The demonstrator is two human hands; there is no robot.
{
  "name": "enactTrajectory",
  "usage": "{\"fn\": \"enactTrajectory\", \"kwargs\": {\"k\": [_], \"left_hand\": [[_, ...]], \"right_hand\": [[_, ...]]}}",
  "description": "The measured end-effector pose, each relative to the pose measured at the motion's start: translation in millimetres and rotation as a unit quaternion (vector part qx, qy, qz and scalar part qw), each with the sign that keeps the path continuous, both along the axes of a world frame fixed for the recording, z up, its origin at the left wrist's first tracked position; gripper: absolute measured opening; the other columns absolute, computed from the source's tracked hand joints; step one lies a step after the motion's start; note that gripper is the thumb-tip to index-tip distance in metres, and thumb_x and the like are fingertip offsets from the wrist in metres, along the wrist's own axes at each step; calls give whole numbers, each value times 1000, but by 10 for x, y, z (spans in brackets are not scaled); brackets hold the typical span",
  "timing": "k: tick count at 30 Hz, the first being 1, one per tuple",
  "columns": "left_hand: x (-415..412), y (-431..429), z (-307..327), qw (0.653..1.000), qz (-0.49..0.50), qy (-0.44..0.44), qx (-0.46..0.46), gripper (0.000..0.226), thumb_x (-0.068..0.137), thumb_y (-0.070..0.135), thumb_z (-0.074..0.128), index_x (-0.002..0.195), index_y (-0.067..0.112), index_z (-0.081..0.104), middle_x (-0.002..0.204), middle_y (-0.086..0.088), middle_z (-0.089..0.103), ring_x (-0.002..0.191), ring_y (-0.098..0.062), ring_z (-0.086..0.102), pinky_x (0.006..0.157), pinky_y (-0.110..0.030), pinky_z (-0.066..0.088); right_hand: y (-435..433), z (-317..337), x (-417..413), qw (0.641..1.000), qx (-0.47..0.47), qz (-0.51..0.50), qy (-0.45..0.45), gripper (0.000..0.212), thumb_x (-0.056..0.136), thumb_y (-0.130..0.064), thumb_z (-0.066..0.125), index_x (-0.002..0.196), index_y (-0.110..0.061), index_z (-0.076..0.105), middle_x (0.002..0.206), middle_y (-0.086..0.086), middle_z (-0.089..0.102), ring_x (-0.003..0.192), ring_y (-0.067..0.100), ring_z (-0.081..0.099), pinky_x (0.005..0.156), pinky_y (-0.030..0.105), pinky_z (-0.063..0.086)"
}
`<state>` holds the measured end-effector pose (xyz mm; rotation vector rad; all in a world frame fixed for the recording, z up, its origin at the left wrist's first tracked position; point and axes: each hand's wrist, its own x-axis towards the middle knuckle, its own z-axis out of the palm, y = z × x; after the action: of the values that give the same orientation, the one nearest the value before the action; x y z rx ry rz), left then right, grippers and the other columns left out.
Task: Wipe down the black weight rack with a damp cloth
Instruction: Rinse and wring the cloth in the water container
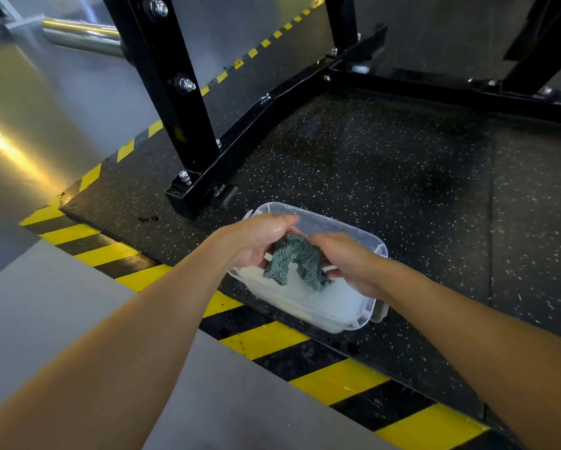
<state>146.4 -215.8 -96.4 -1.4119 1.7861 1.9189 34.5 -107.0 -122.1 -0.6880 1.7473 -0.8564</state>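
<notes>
A wet teal cloth (293, 261) hangs twisted between both hands over a clear plastic tub (344, 315) holding whitish water. My left hand (258, 240) grips the cloth's left end and my right hand (345, 261) grips its right end; both cloth tails droop toward the water. The black weight rack (175, 92) stands just behind the tub, its bolted upright rising at upper left and its base rail (272, 105) running back to the right along the floor.
The tub sits on a speckled black rubber mat (402, 177) edged with yellow-and-black hazard stripes (266, 339). Grey floor lies to the left and front. A chrome bar (81, 35) sticks out at upper left. Another rack foot (532, 60) stands at upper right.
</notes>
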Motion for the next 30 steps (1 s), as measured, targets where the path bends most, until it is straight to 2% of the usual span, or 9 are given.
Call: {"fn": "enactTrajectory", "kwargs": {"k": [3,5,7,10,12,14,19,24,30], "left_hand": [[28,5,6,999,10,25,-40,26,107,21,39,109,11,63,94,-10,62,84,-24,58,71,-37,50],[61,-7,1,998,1,48,-46,26,107,13,39,106,12,65,100,-12,62,88,-27,59,77,-41,51],[87,-11,13,996,-15,65,-55,25,106,9,41,105,15,65,103,-11,60,92,-26,57,82,-46,49],[107,-2,79,993,-40,77,-85,19,103,8,49,111,17,64,105,-5,59,95,-22,53,85,-47,48],[122,-13,117,988,-69,82,-110,18,101,10,55,114,18,65,108,-3,61,96,-19,53,86,-45,48],[134,-24,162,983,-87,97,-132,17,99,11,59,113,19,66,110,-4,63,97,-18,54,86,-42,47],[135,-24,197,980,7,177,-94,15,99,10,57,114,13,59,107,-14,62,97,-24,60,89,-42,52],[227,-21,82,984,-8,178,-27,67,77,38,72,134,10,51,104,-4,67,92,-18,60,76,-34,46],[256,20,-39,984,-90,117,-101,31,89,15,74,118,13,63,96,2,69,85,-10,59,72,-28,39]], "right_hand": [[46,49,-52,998,1,41,47,22,102,-26,49,89,-13,62,89,1,63,85,17,57,79,33,45],[91,77,-68,992,10,91,86,17,98,-23,58,85,-14,60,91,3,61,85,17,55,77,34,46],[125,113,-65,991,-2,109,73,7,95,-20,64,102,-18,60,102,3,60,87,16,56,72,30,48],[138,150,-48,992,-43,105,45,29,95,-18,64,122,-25,56,105,1,61,82,11,56,66,22,40],[135,185,-13,989,-59,114,73,3,95,-20,65,96,-20,63,90,-1,61,75,10,54,63,22,38],[126,175,-17,986,-78,101,110,20,93,-22,69,78,-14,57,80,3,55,70,13,48,59,23,34],[92,296,-84,973,-183,60,126,20,90,-17,71,79,-8,57,72,-3,57,64,6,49,55,13,38],[64,353,-131,971,-204,63,107,22,92,-15,68,86,3,56,75,9,53,71,16,44,65,28,38],[63,348,-184,974,-226,-16,12,17,95,-18,63,83,-9,55,85,15,61,80,21,55,71,28,50]]}}
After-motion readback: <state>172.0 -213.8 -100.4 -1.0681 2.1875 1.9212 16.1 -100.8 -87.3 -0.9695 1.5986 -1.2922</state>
